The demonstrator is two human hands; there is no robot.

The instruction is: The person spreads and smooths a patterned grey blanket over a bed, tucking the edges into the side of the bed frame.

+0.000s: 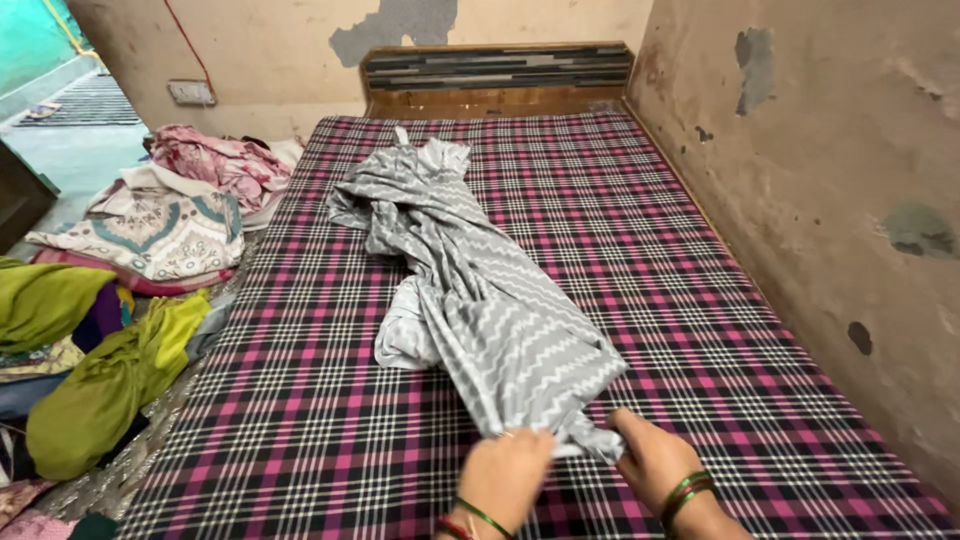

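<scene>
A grey garment with a white zigzag pattern (470, 290) lies crumpled lengthwise on a bed with a pink, black and white checked sheet (700, 330). Its neck end points to the headboard and its bunched hem is nearest me. My left hand (505, 475) pinches the hem from the left, and my right hand (655, 460) grips the same hem from the right. Both wrists wear bangles. The two hands are close together at the bed's near edge.
A wooden headboard (495, 80) stands at the far end. A stained wall (830, 200) runs along the bed's right side. Left of the bed lie piles of clothes: patterned white and pink pieces (170, 220) and olive-green cloth (100, 380).
</scene>
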